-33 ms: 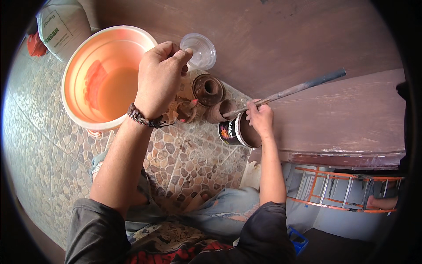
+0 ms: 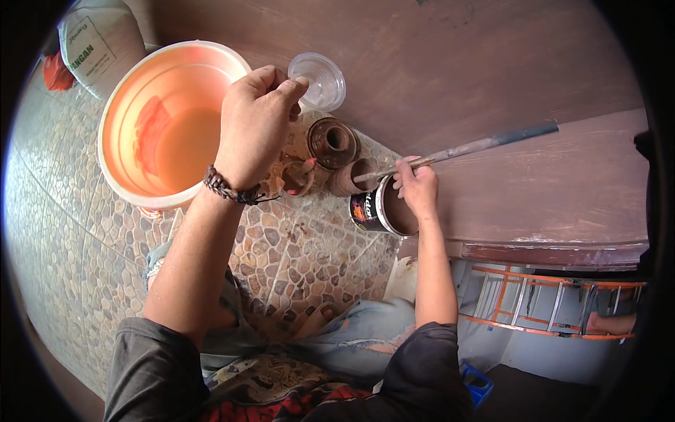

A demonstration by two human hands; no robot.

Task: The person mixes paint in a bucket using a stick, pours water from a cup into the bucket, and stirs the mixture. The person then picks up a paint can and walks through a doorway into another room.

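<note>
My left hand (image 2: 261, 119) is closed, its thumb and fingers pinching the rim of a clear plastic cup (image 2: 325, 83) over the floor. My right hand (image 2: 418, 188) grips a long thin stick (image 2: 470, 148) with a dark far end. The stick's lower end is inside a brown-coated cup (image 2: 342, 184). Close under my right hand stands a black paint can (image 2: 364, 212) with brown inside. A small cup (image 2: 296, 184) with red-tipped things in it sits left of the brown-coated cup. Behind them is a round brown-stained container (image 2: 320, 151) with a ring-shaped piece in it.
A large orange tub (image 2: 116, 112) with cloudy liquid stands at the left, near a white sack (image 2: 105, 42) and a red bag (image 2: 58, 72). A brown-painted surface (image 2: 534, 190) extends along the right. An orange-railed ladder (image 2: 520, 304) and a blue plastic item (image 2: 478, 385) lie lower right.
The stick has tilted slightly: its dark end is a little lower and farther right, its other end a little higher in the brown-coated cup. My left hand and the clear cup look nearly still.
</note>
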